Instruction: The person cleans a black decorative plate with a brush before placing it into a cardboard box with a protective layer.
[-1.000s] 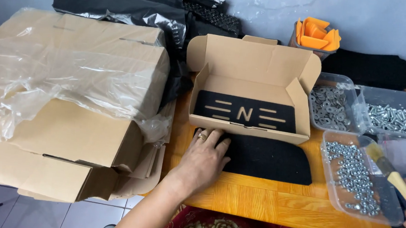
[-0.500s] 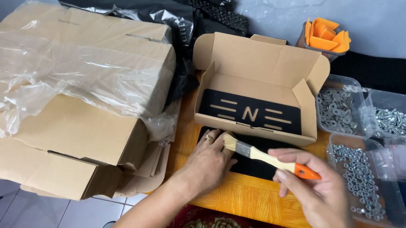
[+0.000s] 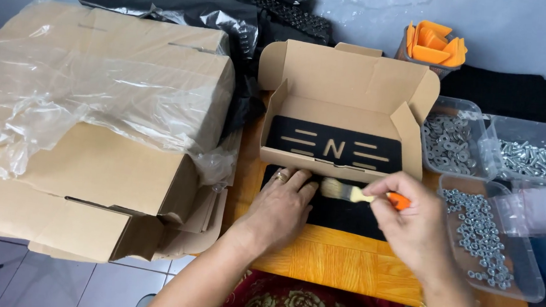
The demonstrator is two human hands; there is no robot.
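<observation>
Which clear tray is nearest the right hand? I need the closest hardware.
The nut tray, just right of the right hand; the washer tray and screw tray sit farther back.

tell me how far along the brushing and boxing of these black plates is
Done, it seems: one black plate with cut-out slots lies in the open cardboard box. In hand: the left hand presses a second black plate flat on the wooden table, while the right hand holds a brush, bristles on that plate. Left: this plate is not yet boxed, and the box is open.
</observation>
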